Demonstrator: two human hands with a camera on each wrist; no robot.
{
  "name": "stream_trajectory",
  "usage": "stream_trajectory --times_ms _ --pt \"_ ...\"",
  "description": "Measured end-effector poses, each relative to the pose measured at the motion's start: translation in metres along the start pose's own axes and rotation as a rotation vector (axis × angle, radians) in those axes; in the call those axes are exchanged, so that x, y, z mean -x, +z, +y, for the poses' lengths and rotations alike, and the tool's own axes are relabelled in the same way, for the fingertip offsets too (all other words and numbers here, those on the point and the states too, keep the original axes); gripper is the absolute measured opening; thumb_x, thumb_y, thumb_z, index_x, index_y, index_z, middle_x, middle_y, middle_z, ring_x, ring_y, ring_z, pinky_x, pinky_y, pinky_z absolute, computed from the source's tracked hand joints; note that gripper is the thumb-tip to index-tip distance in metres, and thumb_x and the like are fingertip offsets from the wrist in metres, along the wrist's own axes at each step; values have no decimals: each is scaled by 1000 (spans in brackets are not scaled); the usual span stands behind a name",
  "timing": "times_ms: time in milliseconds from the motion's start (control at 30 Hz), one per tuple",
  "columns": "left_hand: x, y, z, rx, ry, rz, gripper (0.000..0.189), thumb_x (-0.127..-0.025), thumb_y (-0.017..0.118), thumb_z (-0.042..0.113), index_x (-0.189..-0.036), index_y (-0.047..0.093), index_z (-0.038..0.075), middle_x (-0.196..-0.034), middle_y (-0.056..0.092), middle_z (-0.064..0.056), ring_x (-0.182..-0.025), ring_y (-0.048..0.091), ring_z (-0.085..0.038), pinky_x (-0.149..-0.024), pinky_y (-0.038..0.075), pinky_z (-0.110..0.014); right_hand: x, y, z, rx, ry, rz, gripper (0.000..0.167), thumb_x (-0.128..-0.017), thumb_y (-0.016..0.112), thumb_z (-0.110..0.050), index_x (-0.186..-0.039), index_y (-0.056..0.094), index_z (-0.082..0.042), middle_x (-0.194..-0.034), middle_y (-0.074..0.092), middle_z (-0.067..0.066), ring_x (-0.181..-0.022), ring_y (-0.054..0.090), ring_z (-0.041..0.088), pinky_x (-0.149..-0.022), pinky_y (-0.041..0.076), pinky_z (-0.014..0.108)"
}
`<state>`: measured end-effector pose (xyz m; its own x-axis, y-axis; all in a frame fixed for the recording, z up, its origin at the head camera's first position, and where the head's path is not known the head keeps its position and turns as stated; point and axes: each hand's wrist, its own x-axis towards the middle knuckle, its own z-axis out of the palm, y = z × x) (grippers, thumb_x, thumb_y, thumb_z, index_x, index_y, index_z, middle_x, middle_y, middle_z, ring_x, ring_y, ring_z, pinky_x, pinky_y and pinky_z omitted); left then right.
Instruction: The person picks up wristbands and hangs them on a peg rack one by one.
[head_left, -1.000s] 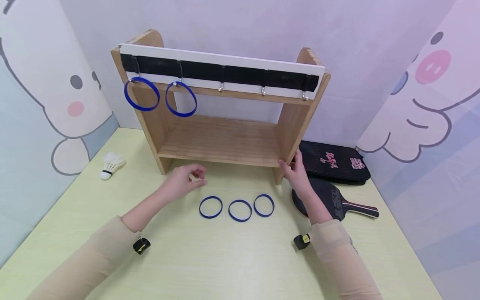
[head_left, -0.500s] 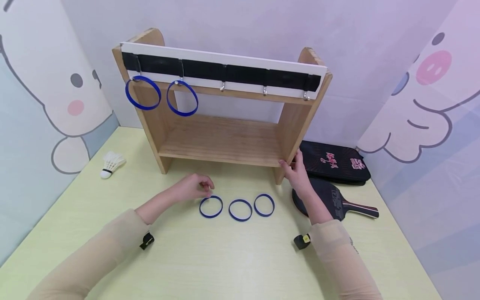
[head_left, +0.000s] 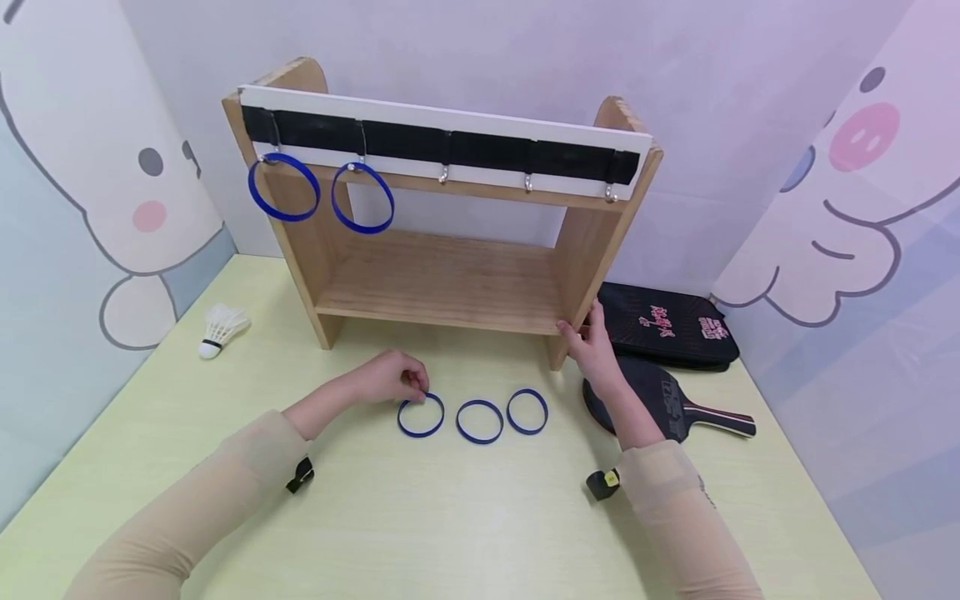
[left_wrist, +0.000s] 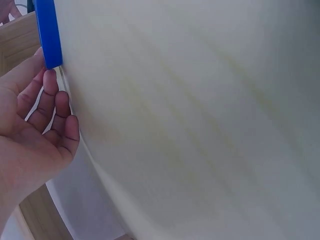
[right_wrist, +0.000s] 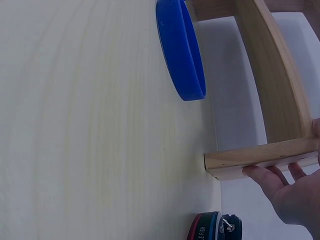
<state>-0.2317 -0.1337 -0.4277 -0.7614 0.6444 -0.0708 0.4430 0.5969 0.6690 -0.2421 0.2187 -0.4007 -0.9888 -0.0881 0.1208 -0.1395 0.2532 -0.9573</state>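
Observation:
My left hand [head_left: 392, 377] pinches the far edge of the leftmost blue ring [head_left: 420, 435], which lies on the table. In the left wrist view, this blue ring [left_wrist: 48, 35] stands at the fingertips, thumb side partly behind it. My right hand [head_left: 596, 354] grips the lower right side panel of the wooden rack [head_left: 442, 279]; in the right wrist view, its fingers [right_wrist: 260, 179] curl against the panel. Beside the leftmost ring lie a middle blue ring [head_left: 480, 442] and a right one [head_left: 528, 432]. Two more, a left ring [head_left: 258, 200] and its neighbour [head_left: 367, 229], hang from the rack's hooks.
Three bare metal hooks, including the middle hook [head_left: 443, 174], line the rack's white and black front strip. A shuttlecock [head_left: 222, 331] lies at left. At right are a table tennis bat [head_left: 652, 396] and a black case [head_left: 667, 329].
My left hand has moved right and down from below the rack onto the leftmost ring on the table, its fingers closing at the edge. My right hand has stayed on the rack.

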Motion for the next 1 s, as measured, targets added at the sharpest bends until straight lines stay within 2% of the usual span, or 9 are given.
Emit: stream_trajectory --times_ms 233,600,833,1000 --pt "0 0 1 -1 16 -6 5 -82 73 11 -81 68 12 -75 64 6 -71 56 -7 -67 49 -22 10 4 -21 13 4 -2 69 -97 51 -16 -149 5 -21 -148 20 18 -128 35 41 -92 44 60" --pt "3 -5 11 25 -1 -9 5 -84 71 14 -81 68 10 -79 66 6 -75 58 -9 -70 50 -24 9 5 -22 8 0 -3 69 -97 51 -16 -149 5 -22 -148 19 18 -128 35 41 -92 43 61" --pt "4 -9 23 33 31 -17 4 -85 70 14 -83 69 10 -81 67 7 -77 60 -9 -73 51 -25 9 5 -23 13 1 -1 69 -97 51 -15 -149 6 -21 -148 20 18 -128 35 40 -92 43 61" --pt "6 -11 26 10 27 12 3 -85 70 14 -83 68 14 -80 67 8 -79 61 -8 -73 51 -26 10 5 -23 16 2 -4 68 -97 51 -16 -148 6 -22 -148 20 18 -128 35 40 -92 43 61"
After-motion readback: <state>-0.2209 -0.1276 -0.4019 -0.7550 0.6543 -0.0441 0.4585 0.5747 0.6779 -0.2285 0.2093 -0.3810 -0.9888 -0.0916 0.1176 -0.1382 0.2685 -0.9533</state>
